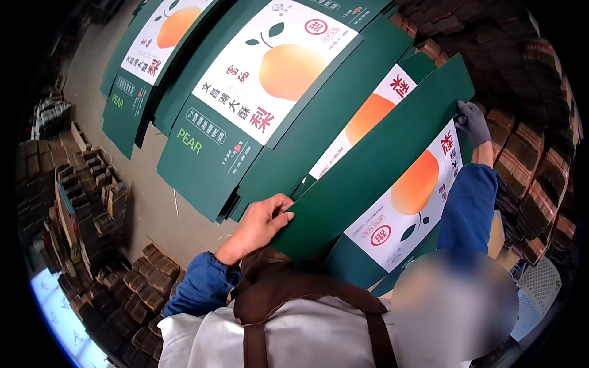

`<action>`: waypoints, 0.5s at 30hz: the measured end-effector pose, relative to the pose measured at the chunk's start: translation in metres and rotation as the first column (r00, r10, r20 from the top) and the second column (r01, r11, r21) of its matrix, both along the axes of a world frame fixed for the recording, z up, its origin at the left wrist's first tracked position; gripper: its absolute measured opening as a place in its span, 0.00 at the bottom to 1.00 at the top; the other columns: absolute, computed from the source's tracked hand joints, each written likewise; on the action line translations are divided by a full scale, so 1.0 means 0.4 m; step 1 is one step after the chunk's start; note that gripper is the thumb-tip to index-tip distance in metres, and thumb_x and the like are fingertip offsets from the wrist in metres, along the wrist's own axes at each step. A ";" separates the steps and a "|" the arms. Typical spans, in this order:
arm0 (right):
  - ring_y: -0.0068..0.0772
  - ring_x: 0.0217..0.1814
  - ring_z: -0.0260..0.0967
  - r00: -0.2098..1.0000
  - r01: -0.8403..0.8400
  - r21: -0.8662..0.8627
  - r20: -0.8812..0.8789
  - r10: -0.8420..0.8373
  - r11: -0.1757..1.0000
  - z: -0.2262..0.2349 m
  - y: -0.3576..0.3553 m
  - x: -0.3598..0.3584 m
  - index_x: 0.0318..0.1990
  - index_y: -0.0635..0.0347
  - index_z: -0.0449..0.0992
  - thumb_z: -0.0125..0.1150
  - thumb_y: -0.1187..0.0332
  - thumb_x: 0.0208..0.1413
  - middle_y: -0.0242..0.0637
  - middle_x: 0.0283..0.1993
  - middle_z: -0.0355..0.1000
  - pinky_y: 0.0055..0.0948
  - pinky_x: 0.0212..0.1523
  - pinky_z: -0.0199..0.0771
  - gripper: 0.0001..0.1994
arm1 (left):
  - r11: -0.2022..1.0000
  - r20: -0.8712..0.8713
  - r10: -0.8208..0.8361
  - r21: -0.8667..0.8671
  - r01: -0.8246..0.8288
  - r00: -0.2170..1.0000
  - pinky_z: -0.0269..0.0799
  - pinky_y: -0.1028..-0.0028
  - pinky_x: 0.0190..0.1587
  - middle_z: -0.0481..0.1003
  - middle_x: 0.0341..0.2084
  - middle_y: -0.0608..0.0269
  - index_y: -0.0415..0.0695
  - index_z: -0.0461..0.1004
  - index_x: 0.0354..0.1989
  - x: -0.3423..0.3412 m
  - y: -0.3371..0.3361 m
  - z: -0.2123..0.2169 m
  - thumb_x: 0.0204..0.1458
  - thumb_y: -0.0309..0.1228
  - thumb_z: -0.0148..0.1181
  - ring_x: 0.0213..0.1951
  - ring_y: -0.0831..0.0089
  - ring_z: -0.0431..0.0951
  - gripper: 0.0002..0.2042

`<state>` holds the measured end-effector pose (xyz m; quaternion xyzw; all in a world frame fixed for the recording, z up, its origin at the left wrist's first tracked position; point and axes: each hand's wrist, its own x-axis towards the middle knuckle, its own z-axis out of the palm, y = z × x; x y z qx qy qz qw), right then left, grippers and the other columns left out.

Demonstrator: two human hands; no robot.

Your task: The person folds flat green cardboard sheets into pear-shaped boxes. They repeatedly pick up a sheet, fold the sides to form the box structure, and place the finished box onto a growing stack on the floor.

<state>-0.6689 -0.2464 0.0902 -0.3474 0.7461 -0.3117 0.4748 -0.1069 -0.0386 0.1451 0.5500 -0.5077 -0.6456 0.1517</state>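
Observation:
A large green cardboard box blank (368,165), printed with an orange pear on a white panel, tilts up in front of my body. At its near left corner, my bare left hand (261,222) pinches the edge between thumb and fingers. My right hand (473,122), in a grey glove, grips the far right edge, with its fingertips partly out of sight behind the board. Beyond it lies another blank (368,119) with the same pear print, partly covered by the raised one. A stack of flat green blanks (211,165) sits to the left, close to my left hand.
Another stack of green blanks (116,113) stands at the far left, past a gap. Brown cardboard bundles (521,141) pile up on the right, and more bundles (147,276) lie at lower left. A pale perforated plastic chair or basket (540,282) is at lower right.

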 end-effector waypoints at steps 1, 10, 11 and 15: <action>0.13 0.19 0.59 0.999 0.014 -0.099 -0.046 -0.018 0.995 0.018 -0.006 0.053 0.37 0.58 0.72 0.62 0.59 0.58 0.24 0.23 0.65 0.17 0.22 0.68 0.12 | 0.999 0.034 0.045 -0.022 -0.045 0.998 0.67 0.75 0.31 0.72 0.23 0.61 0.38 0.71 0.39 0.006 0.002 -0.021 0.53 0.22 0.58 0.26 0.75 0.70 0.06; 0.11 0.22 0.57 0.930 -0.113 -0.407 -0.365 -0.048 0.907 -0.001 -0.199 0.253 0.43 0.64 0.76 0.63 0.64 0.57 0.21 0.24 0.66 0.16 0.24 0.55 0.12 | 0.823 0.241 0.258 -0.562 -0.082 0.935 0.73 0.68 0.35 0.76 0.34 0.54 0.39 0.72 0.44 0.061 -0.074 -0.196 0.51 0.22 0.62 0.33 0.58 0.78 0.12; 0.11 0.22 0.56 0.922 -0.141 -0.375 -0.386 -0.016 0.916 -0.009 -0.223 0.292 0.45 0.65 0.76 0.63 0.64 0.57 0.21 0.24 0.66 0.16 0.24 0.55 0.14 | 0.816 0.268 0.263 -0.574 -0.066 0.927 0.73 0.68 0.34 0.75 0.33 0.55 0.41 0.73 0.45 0.073 -0.080 -0.205 0.50 0.22 0.62 0.32 0.57 0.76 0.13; 0.11 0.23 0.57 0.887 -0.182 -0.334 -0.462 0.008 0.925 -0.070 -0.286 0.353 0.45 0.65 0.77 0.62 0.63 0.57 0.22 0.26 0.67 0.16 0.25 0.55 0.15 | 0.809 0.273 0.291 -0.583 -0.083 0.917 0.72 0.68 0.34 0.75 0.33 0.56 0.42 0.74 0.47 0.107 -0.086 -0.253 0.48 0.20 0.63 0.31 0.60 0.76 0.16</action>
